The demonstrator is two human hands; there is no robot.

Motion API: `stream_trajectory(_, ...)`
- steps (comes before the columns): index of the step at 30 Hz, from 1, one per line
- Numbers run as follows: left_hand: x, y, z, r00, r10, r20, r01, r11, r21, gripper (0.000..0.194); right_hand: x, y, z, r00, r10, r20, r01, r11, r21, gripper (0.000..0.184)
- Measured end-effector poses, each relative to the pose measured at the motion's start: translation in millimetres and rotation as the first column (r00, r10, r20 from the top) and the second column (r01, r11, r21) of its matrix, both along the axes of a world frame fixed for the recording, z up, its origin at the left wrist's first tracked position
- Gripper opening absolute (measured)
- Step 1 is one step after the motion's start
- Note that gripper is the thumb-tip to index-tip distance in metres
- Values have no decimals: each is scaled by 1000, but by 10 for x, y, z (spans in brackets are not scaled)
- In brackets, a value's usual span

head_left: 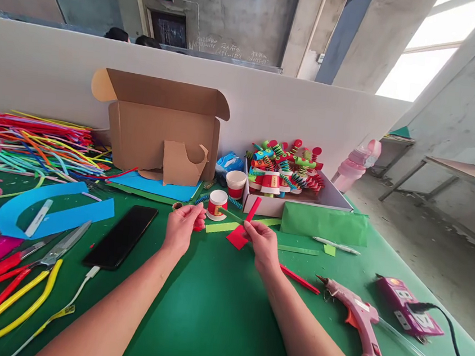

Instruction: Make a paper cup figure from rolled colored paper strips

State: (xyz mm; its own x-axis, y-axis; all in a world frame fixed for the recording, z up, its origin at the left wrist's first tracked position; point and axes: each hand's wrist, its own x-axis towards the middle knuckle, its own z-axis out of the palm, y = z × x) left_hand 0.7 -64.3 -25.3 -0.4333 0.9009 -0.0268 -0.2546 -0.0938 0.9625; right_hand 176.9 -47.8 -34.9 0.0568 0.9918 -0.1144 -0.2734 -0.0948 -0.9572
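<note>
My right hand (262, 243) pinches one end of a thin green strip (231, 215), which points left across the front of a small red-and-white paper cup (218, 203). My left hand (184, 226) is closed, thumb against fingers, left of that cup; what it holds, if anything, I cannot make out. A small brown roll (177, 206) shows just behind it. By my right fingertips lie a red paper square (237, 238) and a red strip (253, 208). Light green strips (221, 227) lie flat between the hands. More paper cups (236, 182) stand nested behind.
A white box (320, 195) holds several colourful paper-cup figures. Left are pipe cleaners (41, 146), a cardboard box (141, 128), scissors (61, 244) and a phone (121, 237). Right are a pink glue gun (358, 318), a purple power strip (408, 306) and a pink bottle (354, 163).
</note>
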Motion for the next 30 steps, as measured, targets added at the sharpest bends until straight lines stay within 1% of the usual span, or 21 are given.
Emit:
stream_trajectory(1,13,-10,8,1000,-25,-12,25,1000,12,49,0,1,5,999,6,-35,-7,1000,-8,39)
stream_trajectory(3,78,-41,20,986,-162,-43,163,986,39,45,-25,-19,20,994,46,-102,-47,999,-12,40)
stream_trajectory(5,172,-81,24,942,-330,-64,333,942,48,42,-76,-65,37,986,97,-133,-97,995,12,38)
stream_trajectory(6,217,-100,22,918,-391,-70,395,918,43,42,-104,-92,44,983,127,-131,-123,992,32,37)
stream_trajectory(7,253,-116,18,902,-427,-70,430,902,36,41,-131,-119,50,980,156,-122,-150,987,54,36)
stream_trajectory(9,288,-135,9,899,-433,-62,435,900,29,39,-171,-161,55,975,195,-102,-186,979,86,33)
stream_trajectory(12,266,-131,-3,911,-408,-64,410,912,27,34,-190,-185,50,975,209,-79,-201,975,97,31)
stream_trajectory(15,225,-115,-7,909,-400,-121,404,915,13,30,-179,-175,40,972,227,-64,-220,971,94,31)
stream_trajectory(18,212,-111,-4,914,-358,-190,366,931,8,30,-162,-158,37,968,245,-62,-241,968,69,31)
stream_trajectory(21,224,-119,-1,920,-346,-186,352,936,1,30,-148,-145,31,974,225,-23,-223,972,75,29)
stream_trajectory(25,239,-117,-20,913,-385,-138,386,922,-19,34,-140,-129,2,977,215,6,-215,971,103,27)
stream_trajectory(30,223,-77,-48,910,-370,-186,371,928,-31,31,-145,-100,-54,975,220,-17,-217,971,100,27)
